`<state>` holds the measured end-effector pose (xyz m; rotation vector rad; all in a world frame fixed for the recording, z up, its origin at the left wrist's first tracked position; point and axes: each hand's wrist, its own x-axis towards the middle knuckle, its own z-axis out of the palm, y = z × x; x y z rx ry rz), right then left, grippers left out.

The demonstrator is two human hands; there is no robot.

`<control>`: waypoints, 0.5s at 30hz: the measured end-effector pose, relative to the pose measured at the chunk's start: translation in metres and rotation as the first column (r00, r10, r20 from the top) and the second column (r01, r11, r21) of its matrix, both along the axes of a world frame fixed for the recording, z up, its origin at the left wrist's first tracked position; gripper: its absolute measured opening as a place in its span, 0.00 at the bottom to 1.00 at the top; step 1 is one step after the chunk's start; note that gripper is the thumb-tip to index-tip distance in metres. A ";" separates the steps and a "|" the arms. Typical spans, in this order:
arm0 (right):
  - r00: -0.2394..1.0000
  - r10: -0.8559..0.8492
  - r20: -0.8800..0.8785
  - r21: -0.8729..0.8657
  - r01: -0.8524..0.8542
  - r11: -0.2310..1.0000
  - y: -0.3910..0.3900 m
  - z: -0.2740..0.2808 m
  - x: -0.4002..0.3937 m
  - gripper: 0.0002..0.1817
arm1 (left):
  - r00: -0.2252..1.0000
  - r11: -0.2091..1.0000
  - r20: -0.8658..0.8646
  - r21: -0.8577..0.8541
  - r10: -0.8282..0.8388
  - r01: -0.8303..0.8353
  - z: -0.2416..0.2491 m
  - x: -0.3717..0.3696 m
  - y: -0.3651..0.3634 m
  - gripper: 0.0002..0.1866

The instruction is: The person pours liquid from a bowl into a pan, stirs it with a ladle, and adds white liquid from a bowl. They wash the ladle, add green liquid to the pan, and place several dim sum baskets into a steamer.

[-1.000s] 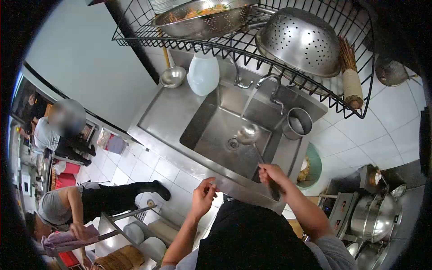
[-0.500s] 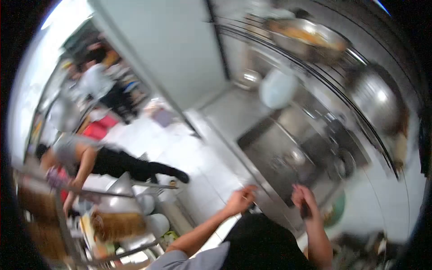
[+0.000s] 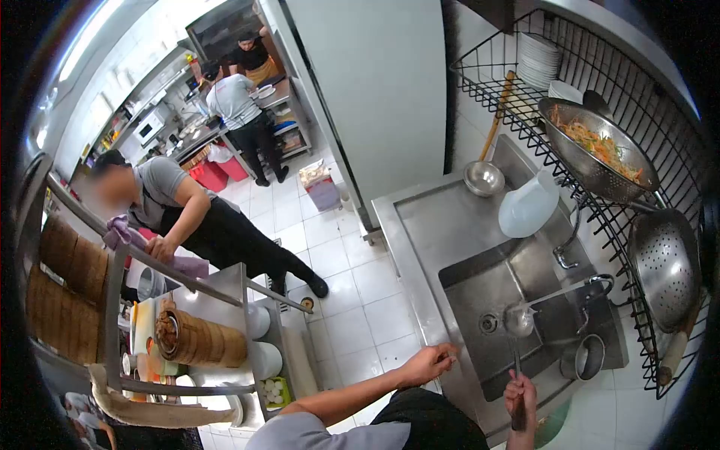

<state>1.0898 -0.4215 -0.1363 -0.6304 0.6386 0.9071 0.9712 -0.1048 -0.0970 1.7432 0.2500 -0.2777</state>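
Note:
In the head view my right hand [image 3: 519, 396] is wrapped round the dark handle of a long metal ladle [image 3: 519, 321]. The ladle's round bowl is over the steel sink [image 3: 465, 289], where a thin stream of water from the curved tap [image 3: 604, 279] meets it. Fingers loosely bent and apart, my left hand [image 3: 427, 365] hovers by the sink's front edge with nothing in it. A metal cup-like pot [image 3: 583, 357] stands to the right of the ladle.
A second ladle [image 3: 484, 178] and a whitish plastic jug [image 3: 529, 204] rest on the counter. Above, a wire rack [image 3: 487, 79] holds plates, a colander of shredded vegetables [image 3: 600, 150] and a perforated strainer [image 3: 664, 270]. Left, a trolley carries bamboo steamers [image 3: 202, 337]; a co-worker [image 3: 180, 202] bends there.
My view has turned and steadied, bringing more of the rack and the far kitchen into sight. The ladle's bowl now shows under the running water. My left hand stays empty.

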 end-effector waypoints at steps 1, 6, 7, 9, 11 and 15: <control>1.000 -0.011 0.004 0.004 0.011 1.000 -0.004 0.000 -0.002 0.16 | 0.999 0.999 0.031 -0.039 0.030 -0.029 -0.005 0.000 -0.004 0.17; 0.992 -0.015 -0.126 0.046 0.021 0.999 -0.007 0.006 0.003 0.17 | 0.999 0.999 -0.043 -0.024 -0.022 0.021 0.012 0.014 0.003 0.16; 0.997 0.005 -0.079 -0.026 -0.008 1.000 -0.002 0.010 0.002 0.17 | 0.999 0.999 0.001 -0.019 -0.034 0.034 0.004 0.016 0.005 0.16; 0.999 0.016 -0.031 -0.099 -0.019 0.995 -0.002 0.014 -0.003 0.17 | 0.997 0.998 0.048 -0.013 -0.060 0.061 0.002 0.019 0.002 0.17; 1.000 -0.002 0.003 0.014 0.002 1.000 -0.002 0.011 -0.009 0.17 | 1.000 0.997 0.007 -0.067 -0.028 0.028 0.014 0.024 0.002 0.16; 0.998 0.040 0.046 0.042 -0.042 0.998 -0.018 0.012 -0.005 0.16 | 0.996 0.996 0.015 0.023 -0.085 0.085 0.006 0.027 0.002 0.15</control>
